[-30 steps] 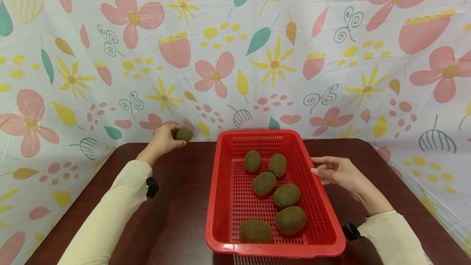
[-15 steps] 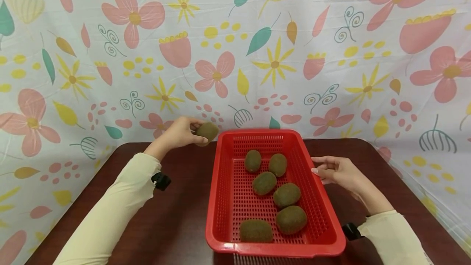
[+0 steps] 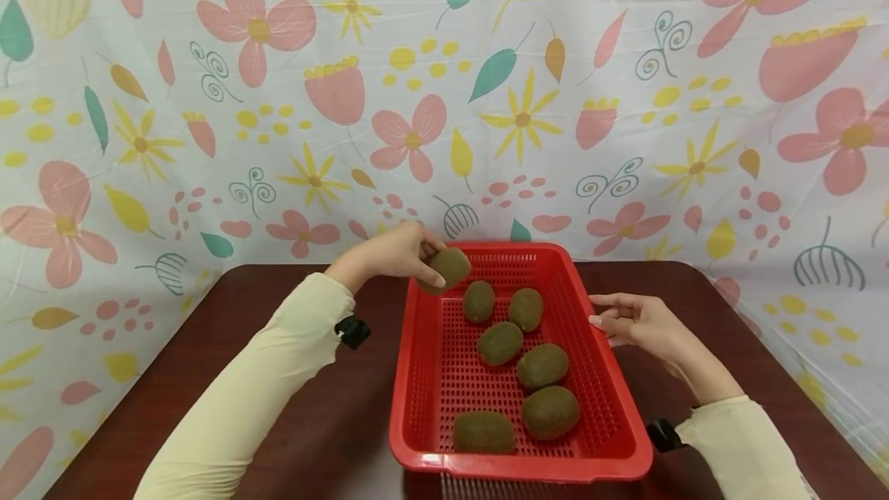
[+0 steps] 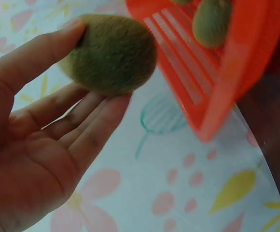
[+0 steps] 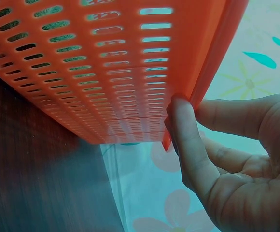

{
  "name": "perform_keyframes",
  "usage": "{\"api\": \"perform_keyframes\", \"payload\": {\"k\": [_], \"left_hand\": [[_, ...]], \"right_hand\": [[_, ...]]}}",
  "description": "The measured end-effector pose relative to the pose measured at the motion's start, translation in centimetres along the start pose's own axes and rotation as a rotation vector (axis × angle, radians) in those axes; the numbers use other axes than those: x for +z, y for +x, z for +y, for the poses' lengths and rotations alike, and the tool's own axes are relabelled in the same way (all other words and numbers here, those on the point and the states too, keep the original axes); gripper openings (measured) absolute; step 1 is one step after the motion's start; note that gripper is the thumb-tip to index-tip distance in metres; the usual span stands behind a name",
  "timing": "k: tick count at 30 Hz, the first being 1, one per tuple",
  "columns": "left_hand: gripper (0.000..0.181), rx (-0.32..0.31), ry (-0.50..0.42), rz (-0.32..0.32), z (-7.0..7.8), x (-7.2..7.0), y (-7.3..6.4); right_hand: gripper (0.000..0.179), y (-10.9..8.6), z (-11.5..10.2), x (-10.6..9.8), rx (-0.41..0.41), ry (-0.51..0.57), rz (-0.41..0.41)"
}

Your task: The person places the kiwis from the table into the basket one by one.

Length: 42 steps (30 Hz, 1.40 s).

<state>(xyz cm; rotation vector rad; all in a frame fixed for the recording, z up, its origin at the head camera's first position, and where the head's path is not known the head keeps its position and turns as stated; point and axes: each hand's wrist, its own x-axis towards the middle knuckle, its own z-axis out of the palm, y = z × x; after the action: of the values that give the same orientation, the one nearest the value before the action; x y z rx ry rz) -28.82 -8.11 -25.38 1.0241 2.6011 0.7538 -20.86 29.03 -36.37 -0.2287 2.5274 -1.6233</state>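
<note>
My left hand pinches a brown fuzzy kiwi between thumb and fingers, above the far left corner of a red plastic basket. In the left wrist view the held kiwi is at the fingertips, apart from the basket's rim. Several more kiwis lie in the basket, one of them a kiwi near its front wall. At the right side my right hand holds the basket's rim by the fingertips. In the right wrist view, thumb and finger meet at that rim, beside the slotted wall.
The basket stands on a dark brown table. Behind the table hangs a white cloth printed with flowers and leaves. A black strap device sits at the left wrist, another device at the right.
My left hand has carried the kiwi rightward, from left of the basket to over its far left corner. The right hand and the basket stay in place.
</note>
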Motion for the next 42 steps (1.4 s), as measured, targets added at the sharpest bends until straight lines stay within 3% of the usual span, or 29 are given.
{"api": "perform_keyframes", "payload": {"k": [5,8,13,15,19,24,32,35,40,42], "left_hand": [[0.04,0.065,0.152,-0.196,1.7,1.9,1.8],[0.034,0.079,0.234,-0.28,2.6,3.4,2.7],[0.017,0.056,0.24,-0.4,3.7,5.6,3.6],[0.008,0.042,0.253,-0.431,4.1,6.2,3.8],[0.027,-0.013,0.295,-0.495,4.6,7.4,4.0],[0.015,-0.081,0.317,-0.532,4.6,8.8,3.9],[0.025,-0.162,0.34,-0.581,4.4,10.2,4.0],[0.019,-0.186,0.378,-0.605,4.5,10.7,4.1],[0.055,-0.23,0.451,-0.691,5.0,11.4,4.3],[0.055,-0.249,0.465,-0.719,5.2,11.7,4.4]], "right_hand": [[0.06,0.0,0.2,0.0,-0.001,0.0,-0.003],[0.06,0.0,0.3,0.1,0.001,0.0,-0.003],[0.061,0.0,0.3,0.1,0.008,-0.003,0.0],[0.06,0.0,0.4,0.1,0.0,-0.003,0.0],[0.059,-0.1,0.3,0.1,-0.013,0.002,0.003],[0.059,0.0,0.4,0.1,-0.007,0.004,0.003],[0.059,0.0,0.2,0.1,-0.012,0.008,0.003],[0.06,0.0,0.1,0.1,-0.014,0.004,0.003],[0.061,0.0,0.0,0.0,0.0,0.0,0.002],[0.061,0.1,0.0,0.0,0.003,0.002,0.0]]}}
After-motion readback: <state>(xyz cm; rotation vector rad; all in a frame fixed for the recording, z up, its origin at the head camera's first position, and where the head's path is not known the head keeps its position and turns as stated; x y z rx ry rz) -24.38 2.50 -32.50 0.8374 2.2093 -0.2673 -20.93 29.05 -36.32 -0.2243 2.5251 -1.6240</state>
